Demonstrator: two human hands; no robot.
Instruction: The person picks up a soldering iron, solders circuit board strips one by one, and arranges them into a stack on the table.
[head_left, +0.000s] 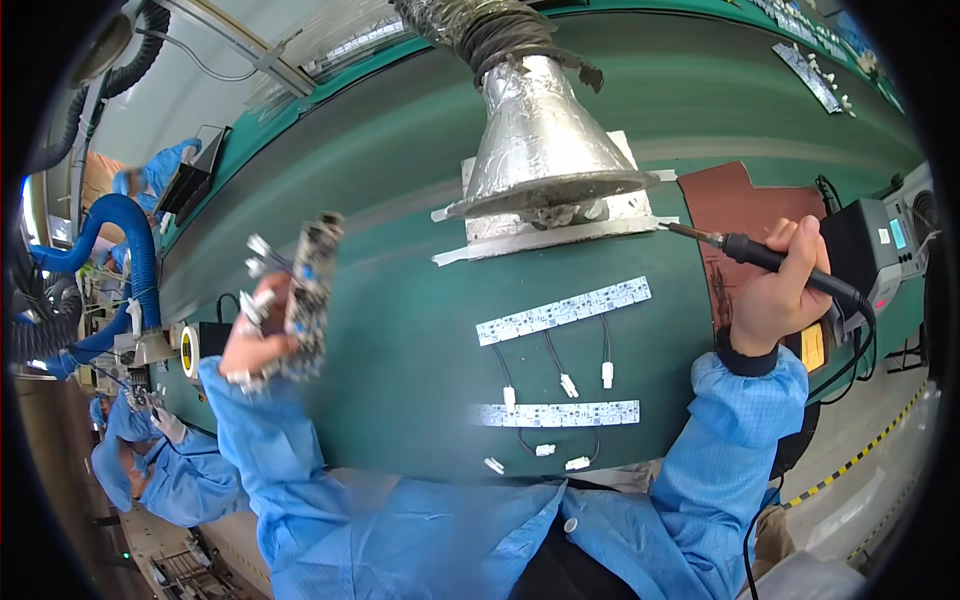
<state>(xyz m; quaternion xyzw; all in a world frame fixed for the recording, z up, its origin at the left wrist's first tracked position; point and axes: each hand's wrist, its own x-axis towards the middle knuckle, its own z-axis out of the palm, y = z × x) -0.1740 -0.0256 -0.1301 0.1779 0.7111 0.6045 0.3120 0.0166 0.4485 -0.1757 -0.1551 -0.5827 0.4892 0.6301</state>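
A narrow circuit board strip with white-plugged wires [310,290] is pinched upright in the left hand [255,345], lifted clear above the left edge of the green counter [400,300]; it is blurred. A black-handled soldering iron [770,258] is gripped in the closed right hand [775,290], tip aimed at the foil-wrapped fume extraction cone [545,140] near the far edge. Two white LED strips with wire leads [563,310] are laid flat at the counter's middle and near edge. Step judged: a piece handled between solder joints. Next move judged to need board and iron tip brought together steadily.
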